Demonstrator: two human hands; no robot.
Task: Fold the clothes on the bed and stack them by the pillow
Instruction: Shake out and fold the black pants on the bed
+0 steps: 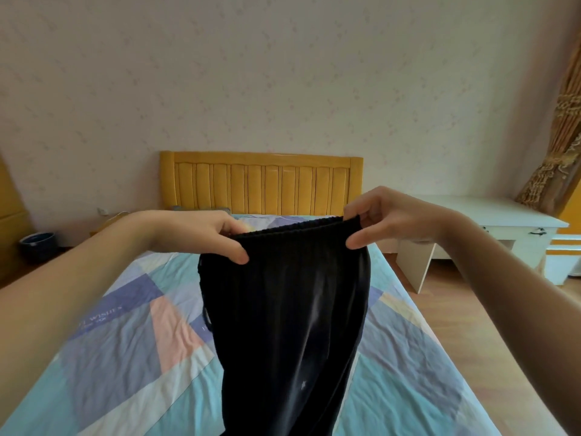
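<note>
Head view, looking down the bed toward the headboard

Left hand: I see the fingers clamped on the left end of the waistband of the black trousers, thumb in front of the cloth, other fingers behind it

Right hand: fingers clamped on the right end of the same waistband, thumb in front and low, fingers curled over the top edge

The trousers hang from the two hands, held up in the air over the middle of the bed. The elastic waistband is stretched roughly level between the hands, slightly higher on the right. The cloth drops straight down and runs out of view at the near edge; I cannot tell whether the legs touch the bed. One small white speck shows low on the cloth

The bed carries a patchwork sheet in teal, blue, pink and white, creased, with faint lettering on a blue patch near the left edge

A grey pillow just shows at the head edge of the bed, left of centre, mostly hidden by the left hand

Off the bed: a white desk beyond the right edge, a gold curtain in the far right corner, a dark round bin on the floor to the left
</note>
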